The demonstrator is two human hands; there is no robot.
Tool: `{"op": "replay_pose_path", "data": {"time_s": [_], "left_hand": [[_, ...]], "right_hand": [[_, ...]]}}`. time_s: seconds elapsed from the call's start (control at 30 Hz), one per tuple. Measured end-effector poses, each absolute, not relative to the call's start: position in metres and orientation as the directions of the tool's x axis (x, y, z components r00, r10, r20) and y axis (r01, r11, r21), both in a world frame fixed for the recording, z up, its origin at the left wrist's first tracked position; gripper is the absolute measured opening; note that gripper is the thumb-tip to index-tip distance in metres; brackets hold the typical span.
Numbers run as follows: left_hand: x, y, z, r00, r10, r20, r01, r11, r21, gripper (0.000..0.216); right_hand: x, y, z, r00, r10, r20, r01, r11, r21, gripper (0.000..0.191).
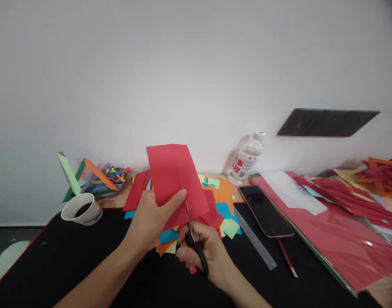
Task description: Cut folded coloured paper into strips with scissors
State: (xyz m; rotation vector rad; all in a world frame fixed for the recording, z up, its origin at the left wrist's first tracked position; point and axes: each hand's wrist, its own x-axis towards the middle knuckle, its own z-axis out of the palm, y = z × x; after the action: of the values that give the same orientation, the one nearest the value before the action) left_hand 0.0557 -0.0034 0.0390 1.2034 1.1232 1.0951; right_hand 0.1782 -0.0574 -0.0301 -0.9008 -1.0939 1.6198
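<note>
My left hand [151, 218] pinches a folded red sheet of paper [173, 173] by its lower edge and holds it upright above the black mat [70, 256]. My right hand [202, 248] grips black-handled scissors [193, 241], their blades pointing up into the bottom edge of the red sheet beside my left thumb. Under both hands lies a pile of coloured paper scraps [226, 214] in orange, blue, yellow and red.
A paper cup [82, 208] with dark liquid stands at the left. Near the wall are a water bottle [247, 159], folded paper strips [87, 177], a phone [265, 210], a ruler [256, 241] and a pencil [287, 258]. Red sheets and strips [337, 231] cover the right side.
</note>
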Motion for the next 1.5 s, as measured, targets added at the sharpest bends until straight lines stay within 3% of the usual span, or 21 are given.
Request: {"op": "replay_pose_path", "data": {"time_s": [0.43,0.77,1.5], "left_hand": [[0.046,0.010,0.047,0.080,0.991,-0.103,-0.246,0.120,0.962,0.023],[0.048,0.006,0.044,0.127,0.988,-0.090,-0.115,0.105,0.988,0.023],[0.044,0.006,0.040,0.117,0.990,-0.079,-0.076,0.088,0.993,0.028]], "right_hand": [[0.178,-0.058,-0.037,-0.290,0.956,-0.042,-0.282,-0.128,-0.951,0.042],[0.181,-0.058,-0.029,-0.314,0.949,0.010,-0.276,-0.081,-0.958,0.045],[0.180,-0.060,-0.038,-0.293,0.956,-0.030,-0.272,-0.113,-0.956,0.048]]}}
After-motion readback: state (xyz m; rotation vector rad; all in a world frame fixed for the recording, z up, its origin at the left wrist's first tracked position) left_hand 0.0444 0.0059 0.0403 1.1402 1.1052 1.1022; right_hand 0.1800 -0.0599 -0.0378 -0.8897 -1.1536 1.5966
